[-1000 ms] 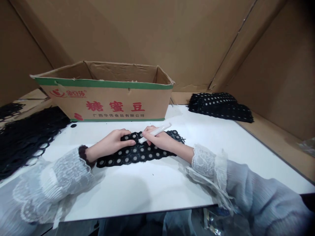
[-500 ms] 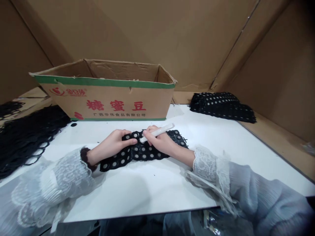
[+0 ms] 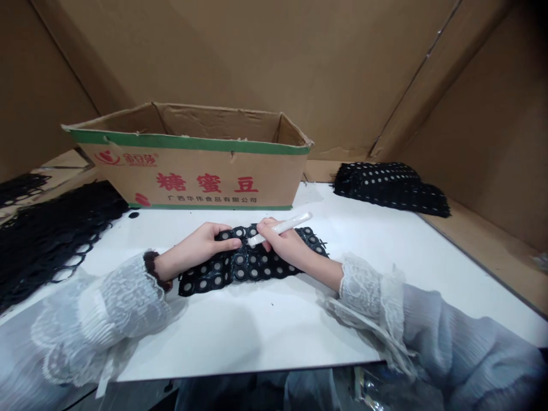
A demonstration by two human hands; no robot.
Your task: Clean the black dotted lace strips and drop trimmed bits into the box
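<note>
In front of me on the white table lies a black fabric strip [image 3: 257,266] patterned with rows of pale round dots. My left hand [image 3: 209,244] pinches its far edge left of the middle, thumb on top. In my right hand [image 3: 282,242] is a white pen-shaped tool [image 3: 283,227], gripped like a pencil, its tip down at the fabric close to my left thumb. Just what the tip is cannot be made out. Part of the strip is hidden under my right hand and wrist.
An open cardboard box [image 3: 205,177] with a green rim stands behind the strip. To the left lies a heap of black netted scraps [image 3: 55,240]. A folded dotted black fabric [image 3: 389,185] rests at the back right. A small black disc [image 3: 134,215] sits before the box.
The view has shifted slightly, so everything sits a little further right. The tool's tip has moved slightly along the fabric near my left thumb. Both hands keep their hold.
</note>
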